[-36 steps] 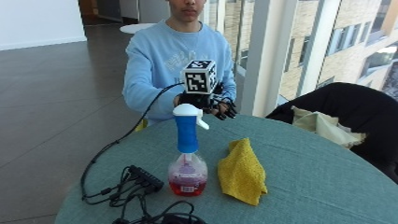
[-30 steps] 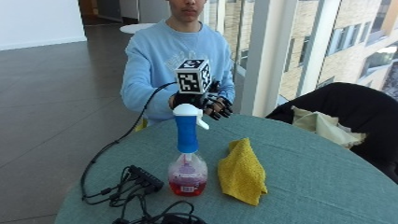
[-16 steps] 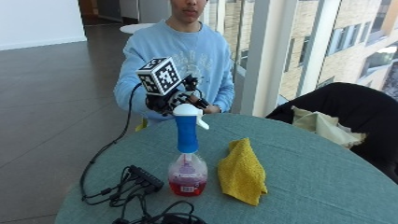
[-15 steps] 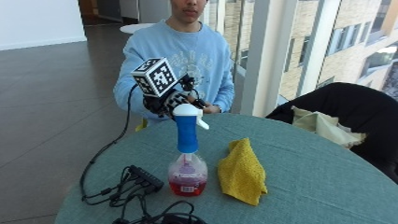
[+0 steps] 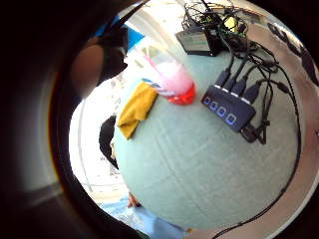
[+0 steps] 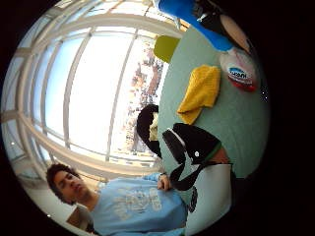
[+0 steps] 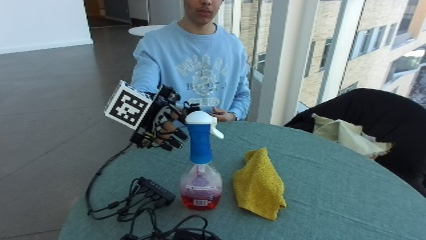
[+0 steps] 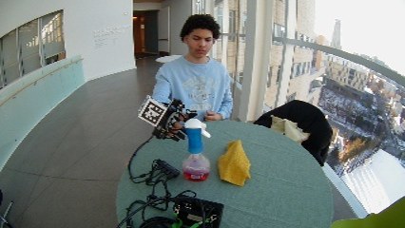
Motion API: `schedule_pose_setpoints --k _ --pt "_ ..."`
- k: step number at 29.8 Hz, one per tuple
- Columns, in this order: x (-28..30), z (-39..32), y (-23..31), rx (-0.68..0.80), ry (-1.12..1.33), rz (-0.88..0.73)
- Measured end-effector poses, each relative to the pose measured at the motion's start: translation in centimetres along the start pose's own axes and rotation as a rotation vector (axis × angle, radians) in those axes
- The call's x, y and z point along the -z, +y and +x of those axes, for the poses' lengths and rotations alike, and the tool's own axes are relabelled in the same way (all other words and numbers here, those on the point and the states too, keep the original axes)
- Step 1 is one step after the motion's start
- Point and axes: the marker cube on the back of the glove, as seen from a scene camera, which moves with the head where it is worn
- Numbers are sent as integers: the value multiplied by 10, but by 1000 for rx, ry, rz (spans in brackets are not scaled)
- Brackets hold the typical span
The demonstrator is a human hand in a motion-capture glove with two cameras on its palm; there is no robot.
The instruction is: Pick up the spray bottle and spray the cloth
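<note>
Reach step in hand; no grasp yet. Gloved right hand (image 7: 162, 126) raised off the tabletop (image 7: 346, 185), just beside the blue neck of the spray bottle (image 7: 200, 170), on the side away from the cloth. Fingers (image 7: 174, 135) loosely curled toward the neck, holding nothing; whether any fingertip touches the bottle cannot be told from the outside view. Spray bottle upright on the tabletop right next to the hand, white trigger head level with the hand, nozzle pointing away from it toward the cloth side. Pink liquid low in the bottle base. Yellow cloth (image 7: 258, 184) crumpled flat on the tabletop, on the far side of the bottle from the hand, near the bottle base but apart from it. Little-finger palm view looks down on bottle, cloth and a black USB hub (image 5: 229, 107) with cables, all below the palm. Thumb-side palm view has the blue bottle neck close to the palm. Bare left hand (image 7: 225, 116) resting at the table edge behind the bottle, not involved.

Next move, as a judgement: close fingers round the blue neck under the trigger head, index finger onto the trigger, lift, aim nozzle down at the cloth. Risk: nudging the tall narrow bottle sideways and tipping it before the grip closes.
</note>
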Motion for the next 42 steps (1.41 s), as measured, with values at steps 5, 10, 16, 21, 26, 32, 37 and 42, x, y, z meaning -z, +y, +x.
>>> schedule_pose_setpoints --k 5,10,16,21,26,32,37,42 --pt "0 17 -29 -86 -82 39" --pt "-10 30 -53 -118 -177 -5" --pt "-27 43 -75 -110 -229 -65" --pt "-37 49 -90 -81 -244 -95" --pt "-45 49 -100 -43 -254 -43" --pt "-52 49 -106 -36 -265 78" --pt "-54 46 -105 -27 -251 143" --pt "-50 36 -104 -8 -138 149"
